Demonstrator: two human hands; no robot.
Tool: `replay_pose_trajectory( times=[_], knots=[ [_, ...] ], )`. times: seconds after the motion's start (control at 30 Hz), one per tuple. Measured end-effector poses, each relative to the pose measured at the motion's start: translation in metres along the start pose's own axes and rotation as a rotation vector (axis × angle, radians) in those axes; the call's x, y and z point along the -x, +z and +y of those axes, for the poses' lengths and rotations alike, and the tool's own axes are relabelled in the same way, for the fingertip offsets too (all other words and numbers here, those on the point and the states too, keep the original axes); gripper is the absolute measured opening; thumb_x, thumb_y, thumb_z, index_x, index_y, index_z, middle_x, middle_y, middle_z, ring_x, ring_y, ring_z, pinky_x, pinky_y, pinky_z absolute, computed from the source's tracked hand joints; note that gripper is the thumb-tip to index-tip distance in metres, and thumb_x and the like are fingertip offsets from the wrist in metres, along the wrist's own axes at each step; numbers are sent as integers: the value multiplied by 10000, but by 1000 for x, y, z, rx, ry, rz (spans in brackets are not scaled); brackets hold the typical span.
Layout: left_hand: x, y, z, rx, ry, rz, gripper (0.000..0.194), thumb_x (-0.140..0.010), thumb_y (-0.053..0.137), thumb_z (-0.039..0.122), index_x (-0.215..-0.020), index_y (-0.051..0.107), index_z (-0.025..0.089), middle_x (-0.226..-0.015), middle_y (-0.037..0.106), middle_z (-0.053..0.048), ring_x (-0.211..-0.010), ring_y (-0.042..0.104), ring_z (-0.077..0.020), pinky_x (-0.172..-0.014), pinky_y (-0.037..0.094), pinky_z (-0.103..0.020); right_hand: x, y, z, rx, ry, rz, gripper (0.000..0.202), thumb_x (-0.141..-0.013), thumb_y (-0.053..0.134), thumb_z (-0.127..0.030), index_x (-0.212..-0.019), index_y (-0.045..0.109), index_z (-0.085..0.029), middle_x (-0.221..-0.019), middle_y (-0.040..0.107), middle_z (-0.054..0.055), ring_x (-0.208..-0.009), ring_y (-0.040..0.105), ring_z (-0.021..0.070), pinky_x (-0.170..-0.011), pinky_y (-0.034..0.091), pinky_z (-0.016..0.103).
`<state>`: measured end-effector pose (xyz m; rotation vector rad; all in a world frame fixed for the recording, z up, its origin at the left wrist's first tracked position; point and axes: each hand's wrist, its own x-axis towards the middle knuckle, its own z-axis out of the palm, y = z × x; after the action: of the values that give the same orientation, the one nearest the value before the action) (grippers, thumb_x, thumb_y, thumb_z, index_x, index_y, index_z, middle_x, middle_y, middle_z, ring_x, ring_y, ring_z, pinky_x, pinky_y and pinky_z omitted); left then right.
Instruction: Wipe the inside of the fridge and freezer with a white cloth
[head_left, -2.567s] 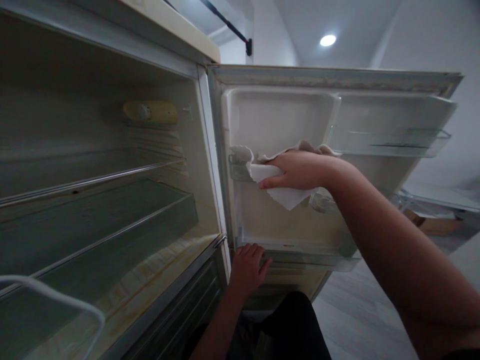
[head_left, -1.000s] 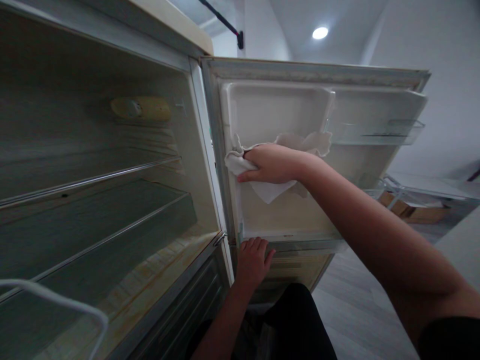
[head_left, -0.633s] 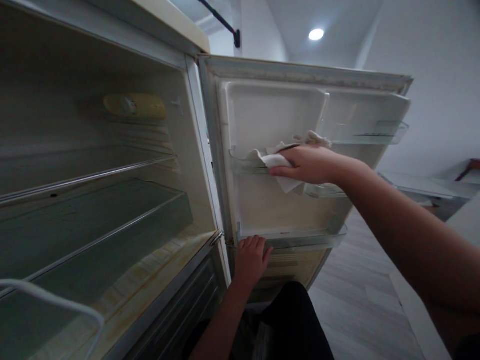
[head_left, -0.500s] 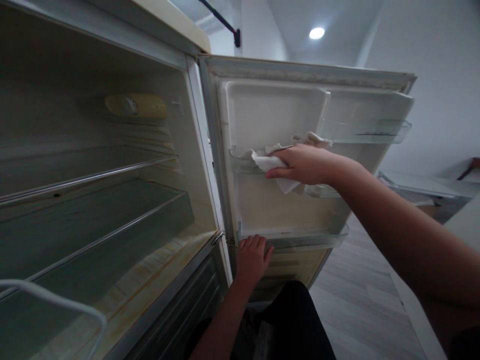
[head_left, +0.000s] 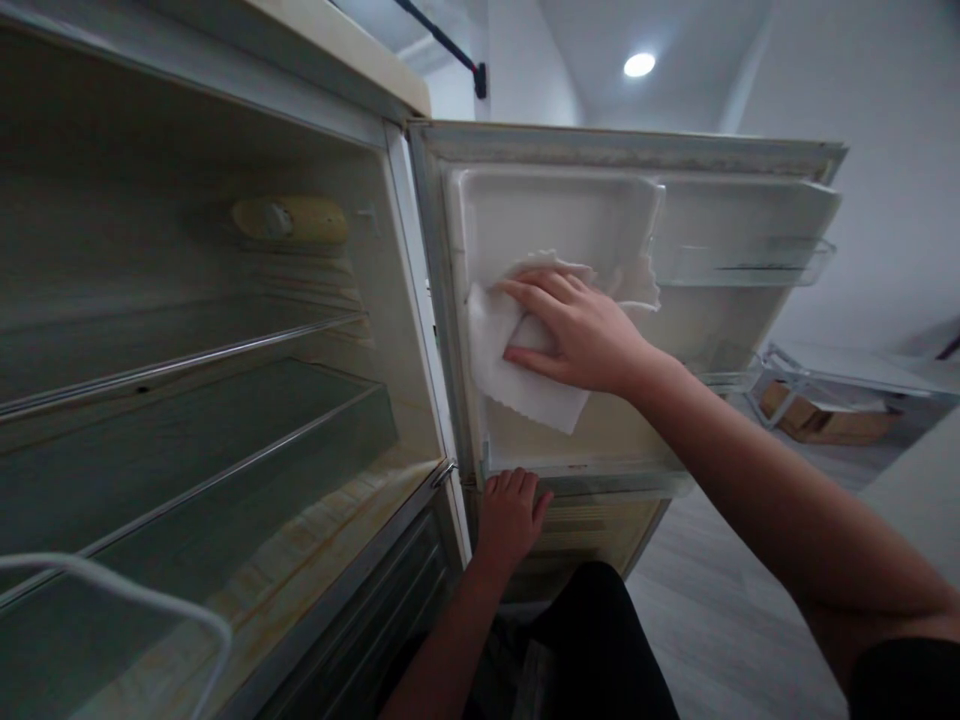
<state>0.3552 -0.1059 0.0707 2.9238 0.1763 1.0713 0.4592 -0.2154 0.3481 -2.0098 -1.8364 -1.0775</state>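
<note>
My right hand (head_left: pixel 574 330) presses a white cloth (head_left: pixel 551 400) with a wavy edge against the inside of the open fridge door (head_left: pixel 555 215). Its fingers are bent over the cloth, which spreads out below and to both sides. Lower down, my left hand (head_left: pixel 512 515) has its fingers hooked over the rim of the bottom door shelf (head_left: pixel 600 483), thumb to the right. Part of the middle door shelf is hidden behind the cloth and my right arm.
At left stands the open fridge compartment with a glass shelf (head_left: pixel 300 430) and a yellowed lamp cover (head_left: pixel 300 218). A white cable (head_left: pixel 142 590) loops at lower left. On the right, a cardboard box (head_left: pixel 825 415) lies beneath a white table (head_left: pixel 862 365).
My right hand has shifted slightly left, and the cloth, bunched before, is now spread flatter over the door lining. My left hand keeps its place on the shelf rim.
</note>
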Motion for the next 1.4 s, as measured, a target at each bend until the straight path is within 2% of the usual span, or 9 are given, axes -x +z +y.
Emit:
replay_pose_trajectory(
  times=[0.1,0.23,0.4,0.57,0.7,0.8,1.03,1.13,1.4],
  knots=[
    [0,1,0,11,-1,10,194,-969,680,388,-1025,624,211,-996,690,-34,-965,612,-249,-873,430,-413,4,-1,2,183,166,-114,580,-1043,523,-534,-1430,560,-103,-1306,638,224,-1136,610,350,-915,453,412],
    [-1,4,1,14,1,22,192,-959,692,376,-1019,622,207,-994,688,-37,-964,610,-252,-867,433,-416,-5,7,-9,316,208,-186,407,-1050,523,-416,-1296,604,-102,-1160,680,197,-1001,641,299,-775,428,336],
    [-1,4,2,1,-1,38,185,-951,702,363,-1019,628,207,-978,687,-35,-952,609,-252,-859,436,-419,-33,32,-36,348,130,-63,255,-1071,416,-220,-1212,596,-106,-1169,647,198,-1013,603,288,-793,424,351],
    [1,2,-2,-8,17,40,186,-958,689,371,-1012,630,204,-951,680,-38,-933,610,-254,-849,434,-421,-38,49,-48,351,105,61,374,-1075,307,-145,-1373,529,-99,-1198,612,205,-1020,569,291,-834,436,409],
    [3,-1,-8,17,30,24,185,-983,653,382,-1024,631,203,-970,689,-43,-948,618,-253,-864,433,-419,-17,41,-30,318,-23,38,521,-1072,357,-191,-1593,349,-167,-1273,587,176,-1101,552,292,-895,440,430],
    [4,-1,-10,36,41,16,192,-984,653,391,-1019,626,204,-968,687,-43,-949,623,-254,-859,427,-416,11,32,-7,337,-17,30,614,-1061,381,-192,-1661,252,-209,-1300,584,167,-1144,540,306,-943,427,449],
    [2,0,-7,36,46,34,180,-982,652,379,-999,614,203,-948,675,-38,-932,612,-254,-848,416,-412,55,25,37,497,64,129,536,-1064,408,-193,-1596,363,-142,-1335,581,193,-1139,524,301,-1005,406,459],
    [2,-1,-6,28,37,30,182,-978,656,376,-1015,616,203,-956,673,-36,-938,607,-254,-859,417,-416,43,29,27,477,84,150,443,-1070,399,-185,-1507,458,-135,-1301,599,191,-1125,529,292,-1029,396,473],
    [5,0,-6,40,14,15,165,-974,665,366,-1004,611,212,-971,678,-37,-954,608,-254,-861,409,-409,-27,52,-36,358,114,118,308,-1093,347,-177,-1328,542,-135,-1168,623,180,-1029,556,273,-886,427,408]
  ],
)
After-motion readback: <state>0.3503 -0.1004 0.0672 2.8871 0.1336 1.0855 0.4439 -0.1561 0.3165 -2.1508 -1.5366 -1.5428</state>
